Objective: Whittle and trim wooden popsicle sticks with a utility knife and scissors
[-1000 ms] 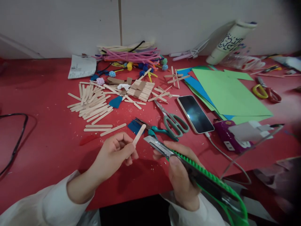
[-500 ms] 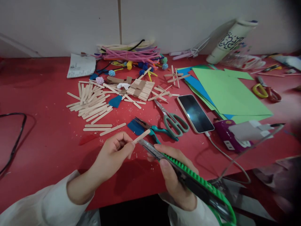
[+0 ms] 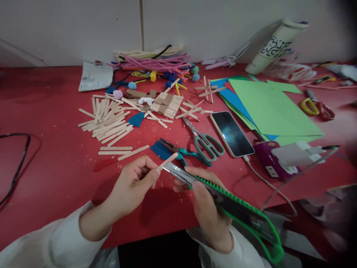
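My left hand (image 3: pixel 138 182) pinches a wooden popsicle stick (image 3: pixel 169 160), whose free end points up and to the right. Wrapped in my right hand (image 3: pixel 208 208) is a green and black utility knife (image 3: pixel 240 204) with its metal blade out. The blade's tip lies at the stick's lower edge, close to my left fingertips. Just beyond both hands are teal-handled pliers (image 3: pixel 184 153), partly over a dark blue scrap (image 3: pixel 161 149), and grey-handled scissors (image 3: pixel 205 143). Three loose sticks lie beyond my left hand, including this one (image 3: pixel 115 148).
A pile of popsicle sticks (image 3: pixel 108 121) spreads at left centre, with pipe cleaners (image 3: pixel 156 64) behind. A phone (image 3: pixel 232 134) with a cable lies right of the scissors, near green paper sheets (image 3: pixel 276 108). A purple adapter (image 3: pixel 267 156) stands near the right edge; a tumbler (image 3: pixel 275 46) leans behind.
The knife has rolled in my right hand, showing more of its flat side, and its blade has shifted slightly left against the stick. My left hand stays almost still.
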### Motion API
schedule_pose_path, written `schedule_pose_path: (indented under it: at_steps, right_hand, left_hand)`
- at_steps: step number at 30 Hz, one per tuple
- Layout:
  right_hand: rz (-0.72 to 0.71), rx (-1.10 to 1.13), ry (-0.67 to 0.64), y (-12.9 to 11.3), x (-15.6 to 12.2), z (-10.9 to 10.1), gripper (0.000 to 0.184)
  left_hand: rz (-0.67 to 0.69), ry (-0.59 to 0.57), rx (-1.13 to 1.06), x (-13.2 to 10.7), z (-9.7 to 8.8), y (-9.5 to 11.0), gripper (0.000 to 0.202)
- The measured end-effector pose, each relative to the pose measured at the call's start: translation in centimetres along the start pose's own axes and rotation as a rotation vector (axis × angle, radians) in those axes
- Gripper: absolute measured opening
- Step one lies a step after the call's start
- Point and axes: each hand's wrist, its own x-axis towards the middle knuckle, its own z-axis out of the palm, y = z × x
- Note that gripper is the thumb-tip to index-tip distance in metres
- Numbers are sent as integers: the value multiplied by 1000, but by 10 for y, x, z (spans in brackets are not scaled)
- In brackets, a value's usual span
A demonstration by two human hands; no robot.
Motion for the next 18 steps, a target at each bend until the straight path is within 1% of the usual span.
schedule_pose_path:
  at_steps: [2, 4, 7, 10, 13, 16, 18]
  right_hand:
    - [77, 121, 34, 5, 0, 2, 19]
    - [136, 196, 55, 8, 0, 3, 20]
    - [158, 236, 59, 10, 2, 4, 20]
    - [86, 203, 78, 8, 0, 6, 20]
    - [-15, 74, 104, 3, -4, 6, 20]
    - [-119, -116, 44, -2, -7, 4, 22]
    - [-238, -199, -14, -3, -7, 3, 27]
  left_hand:
    - [28, 5, 14, -1, 1, -1, 20]
    - [61, 20, 47, -2, 1, -2, 19]
    - [112, 62, 119, -2, 1, -4, 17]
    - [120, 87, 140, -1, 1, -4, 17]
    - [81, 86, 87, 0, 1, -1, 19]
    - [9, 78, -6, 2, 1, 2, 21]
    - [-40, 72, -59, 2, 1, 4, 22]
